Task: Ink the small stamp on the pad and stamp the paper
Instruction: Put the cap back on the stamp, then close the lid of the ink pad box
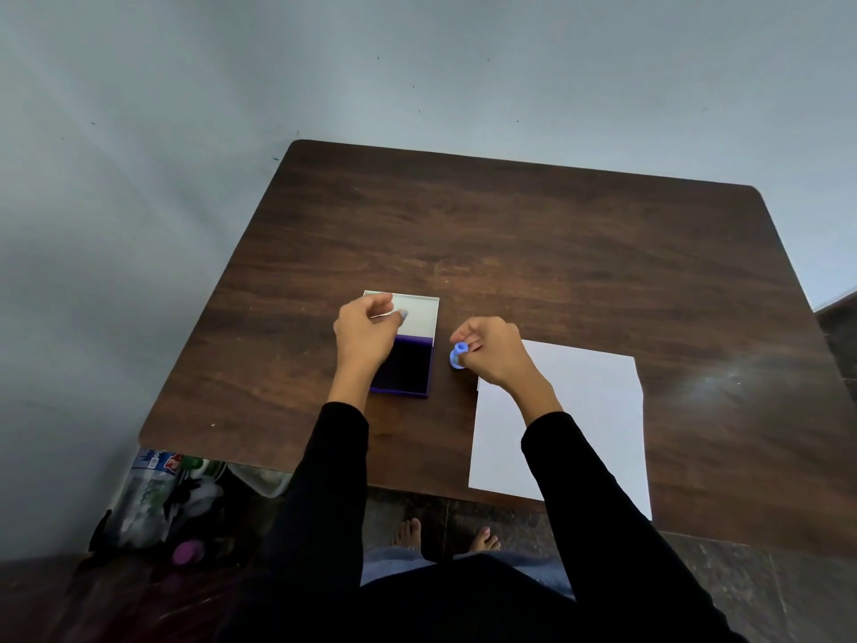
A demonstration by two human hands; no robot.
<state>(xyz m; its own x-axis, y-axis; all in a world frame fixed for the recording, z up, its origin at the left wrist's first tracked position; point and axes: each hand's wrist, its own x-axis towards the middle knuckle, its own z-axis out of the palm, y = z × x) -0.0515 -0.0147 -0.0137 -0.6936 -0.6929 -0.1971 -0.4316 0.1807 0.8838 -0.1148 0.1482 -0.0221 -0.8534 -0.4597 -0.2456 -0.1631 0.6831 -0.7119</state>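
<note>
An ink pad (406, 366) lies on the brown table (533, 243), its white lid (419, 313) swung back and the dark purple ink surface showing. My left hand (366, 334) rests over the pad's left side, fingers pinching the lid's edge. My right hand (494, 350) holds a small light-blue stamp (458, 355) just to the right of the pad, low over the table. A white sheet of paper (589, 424) lies to the right, under my right forearm, with no mark visible on it.
The table's near edge runs just ahead of my bare feet (445, 536). A bag with plastic bottles (162, 494) sits on the floor at the left. A pale wall stands behind the table.
</note>
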